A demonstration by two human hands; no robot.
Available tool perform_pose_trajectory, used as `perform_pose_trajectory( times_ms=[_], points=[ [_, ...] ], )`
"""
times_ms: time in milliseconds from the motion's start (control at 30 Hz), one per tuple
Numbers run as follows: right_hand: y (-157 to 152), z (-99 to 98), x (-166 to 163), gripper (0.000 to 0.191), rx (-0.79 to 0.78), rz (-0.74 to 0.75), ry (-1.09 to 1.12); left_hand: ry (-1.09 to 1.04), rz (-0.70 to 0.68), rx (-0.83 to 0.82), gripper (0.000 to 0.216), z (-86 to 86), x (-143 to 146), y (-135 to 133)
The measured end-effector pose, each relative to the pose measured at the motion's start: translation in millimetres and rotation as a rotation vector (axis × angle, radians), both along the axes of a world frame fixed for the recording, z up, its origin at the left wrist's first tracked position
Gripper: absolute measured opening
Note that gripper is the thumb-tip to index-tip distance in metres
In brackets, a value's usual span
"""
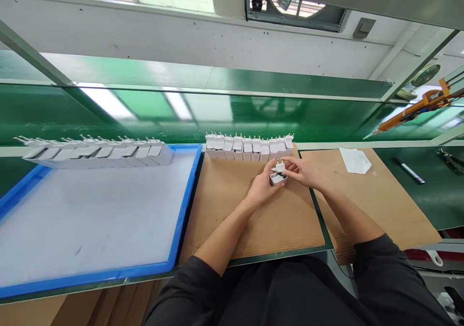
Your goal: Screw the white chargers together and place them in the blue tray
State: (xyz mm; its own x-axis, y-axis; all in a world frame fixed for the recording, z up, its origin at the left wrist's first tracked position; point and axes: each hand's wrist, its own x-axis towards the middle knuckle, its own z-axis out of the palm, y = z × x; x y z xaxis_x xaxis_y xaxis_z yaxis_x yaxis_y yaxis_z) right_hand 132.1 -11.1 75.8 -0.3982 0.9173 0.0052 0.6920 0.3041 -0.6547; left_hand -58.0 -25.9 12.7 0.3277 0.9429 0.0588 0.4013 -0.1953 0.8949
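Note:
My left hand (pixel 261 187) grips a small white charger housing (pixel 278 179) whose top side is open, with something dark inside. Just above it, my right hand (pixel 302 170) pinches a white plug cover (pixel 279 167) with two metal pins pointing up. The cover sits tilted over the housing's opening; whether they touch is hard to tell. Behind my hands a row of white chargers (pixel 247 147) stands along the back edge of the brown board, pins upward.
A blue-rimmed tray (pixel 183 205) lies to the left, with another row of chargers (pixel 108 154) at its back. On the right board (pixel 366 200) lies a white paper piece (pixel 355 161). Farther right are a marker (pixel 409 170), pliers (pixel 450 161) and a hanging orange tool (pixel 416 109).

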Motion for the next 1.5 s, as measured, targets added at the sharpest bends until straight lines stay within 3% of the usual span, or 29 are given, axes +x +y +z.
perform_pose_trajectory(
  times_ms=[100, 200, 400, 467, 533, 600, 733, 900, 1067, 1267, 1367, 1500],
  points=[
    [-1.2, -0.3, -3.5, 0.045, 0.025, -0.051, -0.035, 0.025, 0.037, 0.082, 0.054, -2.3, -0.5, 1.4],
    [-8.4, 6.4, 20.1, 0.047, 0.065, -0.191, 0.005, 0.041, 0.037, 0.094, 0.045, -5.2, -0.7, 2.5],
    [-28.2, 14.4, 152.1, 0.041, 0.243, -0.822, 0.176, 0.132, -0.021, 0.103, 0.045, -6.1, 0.9, 2.6],
    [-26.5, 18.3, 198.6, 0.055, 0.337, -1.046, 0.315, 0.147, -0.025, 0.107, 0.046, -6.7, 2.3, 2.7],
    [-17.4, 28.7, 232.6, 0.077, 0.446, -1.120, 0.451, 0.145, -0.017, 0.126, 0.044, -7.6, 3.7, 2.7],
    [-2.5, 44.6, 250.0, 0.082, 0.484, -1.025, 0.529, 0.122, 0.001, 0.149, 0.043, -7.8, 4.2, 2.5],
    [31.2, 74.0, 238.8, 0.059, 0.589, -0.644, 0.530, 0.038, 0.048, 0.143, 0.042, -4.4, 1.6, 2.1],
    [49.7, 82.0, 180.1, 0.055, 0.877, -0.563, 0.635, 0.024, 0.090, 0.157, 0.045, -2.0, -2.8, 3.7],
    [31.2, 87.2, 111.3, 0.055, 0.877, -0.334, 0.861, 0.054, 0.106, 0.252, 0.045, -0.7, -4.0, 4.4],
    [-11.0, 100.8, 49.6, 0.045, 0.681, 0.016, 0.995, 0.113, 0.142, 0.255, 0.047, 7.1, -6.0, 3.2],
    [-28.1, 105.5, 34.9, 0.045, 0.634, 0.124, 1.010, 0.128, 0.129, 0.259, 0.047, 23.9, -0.6, -0.8],
    [-38.2, 106.6, 31.2, 0.049, 0.623, 0.243, 0.995, 0.166, 0.042, 0.274, 0.048, 59.9, 14.1, -6.7]
  ],
)
